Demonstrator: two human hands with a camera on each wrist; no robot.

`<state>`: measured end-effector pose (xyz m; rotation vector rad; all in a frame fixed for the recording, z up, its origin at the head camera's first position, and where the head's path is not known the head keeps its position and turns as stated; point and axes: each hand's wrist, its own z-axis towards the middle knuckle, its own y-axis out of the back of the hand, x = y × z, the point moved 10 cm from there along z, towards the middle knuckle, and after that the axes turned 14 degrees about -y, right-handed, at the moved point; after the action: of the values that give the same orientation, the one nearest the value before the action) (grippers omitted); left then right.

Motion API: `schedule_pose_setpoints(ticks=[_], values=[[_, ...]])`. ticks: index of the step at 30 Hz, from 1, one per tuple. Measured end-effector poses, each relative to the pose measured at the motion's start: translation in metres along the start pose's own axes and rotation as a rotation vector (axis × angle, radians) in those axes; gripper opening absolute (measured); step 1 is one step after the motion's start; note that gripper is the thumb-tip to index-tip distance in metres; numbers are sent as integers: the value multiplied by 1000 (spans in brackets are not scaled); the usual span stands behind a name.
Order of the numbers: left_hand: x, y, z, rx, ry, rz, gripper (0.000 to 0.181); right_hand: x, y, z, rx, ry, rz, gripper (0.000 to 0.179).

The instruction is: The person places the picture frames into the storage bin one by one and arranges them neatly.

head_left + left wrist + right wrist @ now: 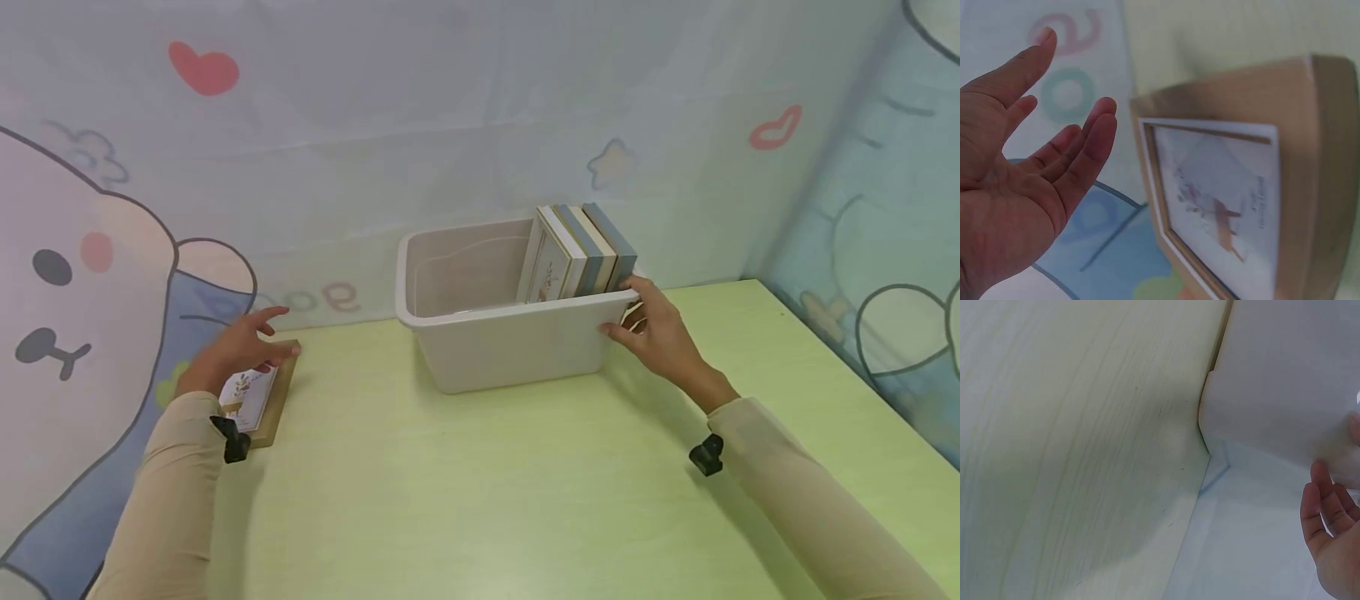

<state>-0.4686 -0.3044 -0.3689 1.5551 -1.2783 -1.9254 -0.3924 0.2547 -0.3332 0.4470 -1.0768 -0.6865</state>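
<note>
At the left my left hand (236, 350) hovers over a wooden picture frame (281, 396), fingers spread and holding nothing. In the left wrist view the picture frame (1235, 94) shows a tan border, a white mat and a small printed deer; the fingers are apart from it. My right hand (663, 337) grips the right end of a white plastic bin (510, 350), thumb on the front wall and fingers at the rim. The right wrist view has the fingertips (1319, 472) against the bin wall. Several picture frames (551, 262) stand upright at the bin's right end.
The bin stands near the back of a pale yellow-green table (450, 492). Behind the table hangs a cartoon-printed cloth (337, 167), which also covers the left and right sides.
</note>
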Motion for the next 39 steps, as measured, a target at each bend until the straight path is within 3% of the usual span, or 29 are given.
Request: schedule_pose_setpoints(ticks=[13,17,22,31,39], values=[[37,-18,-2,40,77,18,91,-2,-3,-2,2,2,14,59],[37,-21,-2,55,91,13,91,-2,-2,-2,-6,3,12,59],[39,-24,-3,62,75,92,92,-2,-2,-3,2,-1,17,59],[42,-26,1,62,103,175,103,-2,0,0,1,-4,7,58],[42,-34,2,135,199,-21,111,0,1,0,-3,-1,1,60]])
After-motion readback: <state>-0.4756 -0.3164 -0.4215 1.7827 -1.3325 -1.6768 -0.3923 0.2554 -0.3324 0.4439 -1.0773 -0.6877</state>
